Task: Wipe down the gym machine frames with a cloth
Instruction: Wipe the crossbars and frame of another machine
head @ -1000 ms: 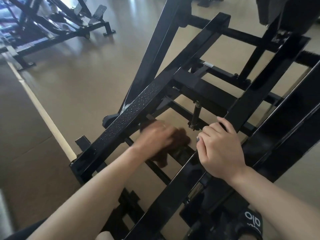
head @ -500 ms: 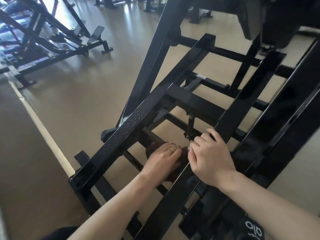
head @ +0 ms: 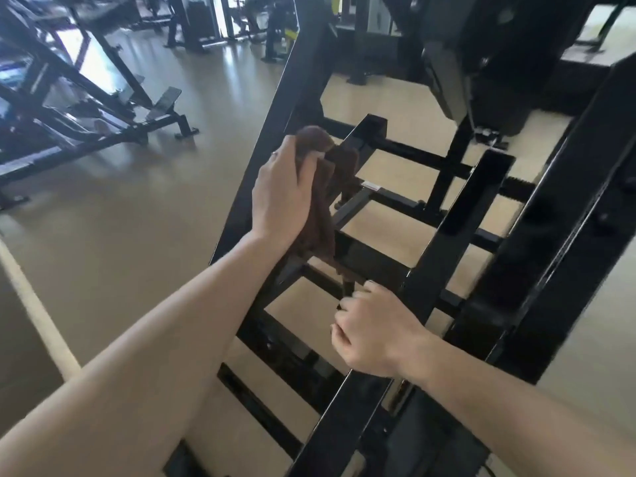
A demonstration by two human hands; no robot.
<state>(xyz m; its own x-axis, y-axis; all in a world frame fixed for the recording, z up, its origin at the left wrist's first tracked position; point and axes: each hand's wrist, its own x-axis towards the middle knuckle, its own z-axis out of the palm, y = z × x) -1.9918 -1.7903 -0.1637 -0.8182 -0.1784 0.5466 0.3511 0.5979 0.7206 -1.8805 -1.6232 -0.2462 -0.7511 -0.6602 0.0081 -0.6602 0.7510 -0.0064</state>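
Both hands are busy on the black machine frame [head: 444, 235]: the left hand [head: 280, 194] clutches a bunched brown cloth [head: 327, 201] against the upper part of the frame's left sloping rail, with loose folds hanging down toward a crossbar; the right hand [head: 373, 333] is curled round the lower part of the right sloping rail, seemingly as a brace

Likely trouble: the dangling tail of the cloth hangs just beside the small bolt and bracket between the rails, and a fast stroke could snag it there or drag it out of the grip. Knuckles could also knock the square open end of the rail [head: 370, 127] near the cloth, since the bars crowd close at that corner. With weight leaning on the bracing hand, a slip on the glossy paint would tip the person forward into the bars

Room is tight between the crossbars, while the floor [head: 137, 218] to the left lies open; another machine [head: 86, 108] stands well apart at far left
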